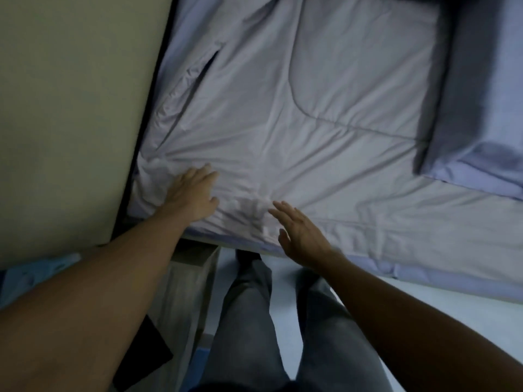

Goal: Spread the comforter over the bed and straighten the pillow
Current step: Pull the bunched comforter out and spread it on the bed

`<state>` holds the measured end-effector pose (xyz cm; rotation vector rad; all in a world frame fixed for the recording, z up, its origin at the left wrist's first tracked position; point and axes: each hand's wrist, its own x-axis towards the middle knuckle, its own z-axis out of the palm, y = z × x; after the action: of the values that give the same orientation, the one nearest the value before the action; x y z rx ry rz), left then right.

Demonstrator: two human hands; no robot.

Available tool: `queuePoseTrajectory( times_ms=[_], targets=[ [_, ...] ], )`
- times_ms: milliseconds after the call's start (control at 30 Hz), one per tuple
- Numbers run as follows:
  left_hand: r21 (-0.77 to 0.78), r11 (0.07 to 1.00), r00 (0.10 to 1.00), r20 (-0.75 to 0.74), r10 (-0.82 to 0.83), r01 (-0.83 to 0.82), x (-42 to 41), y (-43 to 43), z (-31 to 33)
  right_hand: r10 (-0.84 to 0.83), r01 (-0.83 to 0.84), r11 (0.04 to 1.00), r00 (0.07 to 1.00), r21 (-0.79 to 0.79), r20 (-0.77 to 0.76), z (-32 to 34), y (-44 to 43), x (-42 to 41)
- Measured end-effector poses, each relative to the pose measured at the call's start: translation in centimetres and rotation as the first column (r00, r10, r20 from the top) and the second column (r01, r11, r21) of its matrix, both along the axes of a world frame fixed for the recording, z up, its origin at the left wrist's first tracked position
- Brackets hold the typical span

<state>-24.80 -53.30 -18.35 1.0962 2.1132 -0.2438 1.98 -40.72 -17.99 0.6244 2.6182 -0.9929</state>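
The left hand (192, 193) lies palm down, fingers spread flat, on the near left corner of the comforter (311, 94), with creases fanning out from it; the right hand (297, 230), fingers straight and holding nothing, sits just right of it at the near edge; whether it touches the cloth I cannot tell; the comforter covers the bed, and the pillow (481, 94) lies on its far right side; a wall (70, 108) runs along the left.
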Motion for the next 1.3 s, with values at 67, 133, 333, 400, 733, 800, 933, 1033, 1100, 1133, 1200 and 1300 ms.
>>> queuePoseTrajectory(
  times_ms=[67, 133, 333, 400, 733, 800, 933, 1033, 1100, 1133, 1200, 1300],
  targets=[
    [0.040, 0.998, 0.998, 0.042, -0.047, 0.046, 3.1, 1.9, 2.6, -0.059, 0.060, 0.998, 0.998, 0.036, -0.004, 2.7, 1.4, 1.5],
    [0.070, 0.995, 0.994, 0.084, -0.070, 0.065, 6.2, 3.9, 5.4, -0.127, 0.129, 0.989, 0.991, 0.072, -0.032, 5.3, 2.8, 3.5],
    [0.089, 0.976, 0.973, 0.108, -0.205, 0.196, 16.2, 10.5, 12.7, -0.340, 0.356, 0.928, 0.929, 0.108, -0.148, 11.9, 6.7, 12.0],
    [0.089, 0.966, 0.964, 0.095, -0.249, 0.241, 20.2, 12.8, 14.5, -0.405, 0.428, 0.899, 0.894, 0.096, -0.192, 13.4, 8.1, 16.1],
    [0.196, 0.916, 0.929, 0.046, -0.366, 0.351, 42.7, 24.3, 20.3, -0.678, 0.704, 0.710, 0.689, 0.013, -0.256, 17.5, 13.1, 40.0],
    [0.201, 0.902, 0.916, 0.042, -0.398, 0.382, 47.1, 26.2, 20.7, -0.723, 0.747, 0.664, 0.646, 0.010, -0.245, 18.3, 14.1, 44.5],
    [0.185, 0.867, 0.881, 0.019, -0.473, 0.462, 54.1, 29.8, 20.9, -0.795, 0.822, 0.569, 0.549, -0.004, -0.259, 19.1, 16.0, 51.3],
    [0.175, 0.843, 0.856, 0.004, -0.517, 0.509, 58.4, 33.3, 20.7, -0.823, 0.858, 0.514, 0.489, -0.012, -0.289, 19.3, 17.9, 55.7],
    [0.180, 0.829, 0.843, 0.001, -0.538, 0.529, 61.0, 35.7, 20.4, -0.834, 0.872, 0.490, 0.464, -0.013, -0.298, 19.4, 19.6, 58.2],
    [0.187, 0.824, 0.839, 0.002, -0.545, 0.535, 62.3, 37.1, 20.2, -0.838, 0.875, 0.483, 0.457, -0.015, -0.298, 19.4, 20.6, 59.4],
    [0.199, 0.824, 0.840, 0.005, -0.543, 0.531, 64.7, 39.9, 19.8, -0.838, 0.874, 0.485, 0.460, -0.017, -0.294, 19.4, 22.9, 61.8],
    [0.210, 0.836, 0.854, 0.007, -0.521, 0.508, 68.3, 44.3, 19.1, -0.843, 0.874, 0.485, 0.462, -0.017, -0.276, 19.5, 27.3, 65.2]
  ],
)
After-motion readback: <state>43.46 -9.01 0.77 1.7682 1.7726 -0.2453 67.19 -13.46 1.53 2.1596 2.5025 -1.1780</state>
